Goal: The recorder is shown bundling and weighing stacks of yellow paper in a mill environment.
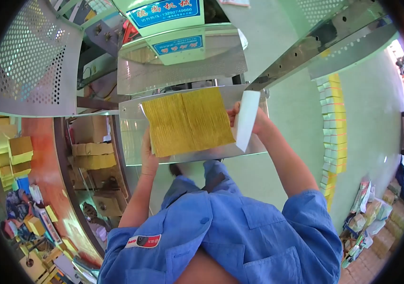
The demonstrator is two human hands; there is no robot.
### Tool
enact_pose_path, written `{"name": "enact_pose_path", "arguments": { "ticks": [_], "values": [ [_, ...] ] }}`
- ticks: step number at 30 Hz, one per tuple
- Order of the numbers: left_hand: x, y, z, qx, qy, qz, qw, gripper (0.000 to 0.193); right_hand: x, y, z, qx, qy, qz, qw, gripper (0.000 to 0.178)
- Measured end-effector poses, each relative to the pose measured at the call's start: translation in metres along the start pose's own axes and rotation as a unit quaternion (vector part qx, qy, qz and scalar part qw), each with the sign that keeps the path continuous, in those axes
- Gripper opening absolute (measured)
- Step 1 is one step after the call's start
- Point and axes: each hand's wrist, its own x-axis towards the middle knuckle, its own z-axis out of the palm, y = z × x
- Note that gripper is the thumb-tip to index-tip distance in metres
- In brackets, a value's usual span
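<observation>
Holding yellow paper (190, 123) over metal plate (132, 135).
Clasping white strip (247, 122) in bent fingers of right hand (260, 121), beside paper's right edge; touching left edge with left hand (149, 158), cannot tell finger spread.

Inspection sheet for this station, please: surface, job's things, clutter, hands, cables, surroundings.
Surface: shiny metal shelf, with its near edge toward the person.
Job's things: gold paper, finely creased, over the shelf; white strip to its right.
Clutter: bags on the floor, far right.
Hands: left hand at the paper's left edge, partly hidden; right hand partly behind the strip, fingers by the paper's right edge. Exact grips unclear.
Cables: none made out with certainty.
Surroundings: perforated panel upper left; row of bundles right; red-brown table left.
</observation>
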Motion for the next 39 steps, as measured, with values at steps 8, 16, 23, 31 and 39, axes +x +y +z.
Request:
{"name": "enact_pose_path", "arguments": {
  "ticks": [8, 16, 23, 31, 39],
  "values": [
    [0.019, 0.046, -0.009, -0.185, 0.064, -0.196, 0.961, 0.040, 0.028, 0.027, 0.003, -0.233, 0.195, -0.029, 0.952, 0.023],
    [0.014, 0.046, -0.002, -0.238, 0.103, -0.187, 0.947, 0.037, 0.027, 0.046, 0.019, -0.424, 0.295, -0.228, 0.825, 0.030],
    [0.012, 0.047, -0.001, -0.216, 0.104, -0.180, 0.954, 0.046, -0.001, 0.044, 0.053, -0.196, 0.249, -0.140, 0.938, 0.031],
    [0.028, 0.057, -0.006, -0.231, 0.083, -0.222, 0.944, 0.043, -0.019, 0.046, 0.068, -0.139, 0.226, -0.169, 0.949, 0.044],
    [0.030, 0.055, -0.007, -0.282, 0.070, -0.257, 0.921, 0.042, -0.017, 0.047, 0.045, -0.143, 0.198, -0.140, 0.959, 0.044]
  ]
}}
